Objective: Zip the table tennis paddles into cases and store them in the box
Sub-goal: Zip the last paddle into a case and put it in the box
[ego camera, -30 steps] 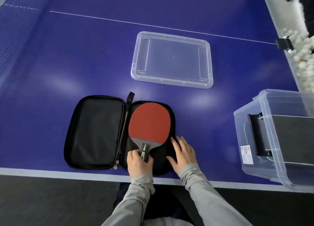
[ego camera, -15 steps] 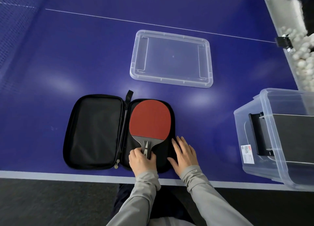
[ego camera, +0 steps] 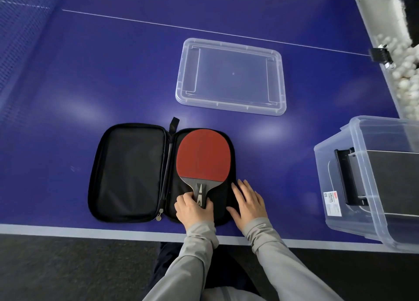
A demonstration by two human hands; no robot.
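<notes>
At the tabletop's near edge, the left hand pinches the paddle handle in the open case, right hand spread flat; an off-centre paddle could snag the zip

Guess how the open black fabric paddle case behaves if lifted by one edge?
The open black fabric paddle case likely flops at its hinge. The red-faced paddle, lying loose inside, would probably slide. It looks light.

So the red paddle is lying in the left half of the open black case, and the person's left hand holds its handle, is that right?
Not quite. The head view shows the red paddle lying in the right half of the open black case, not the left; the left half holds nothing. The rest stands: the left hand grips the paddle's handle.
</notes>
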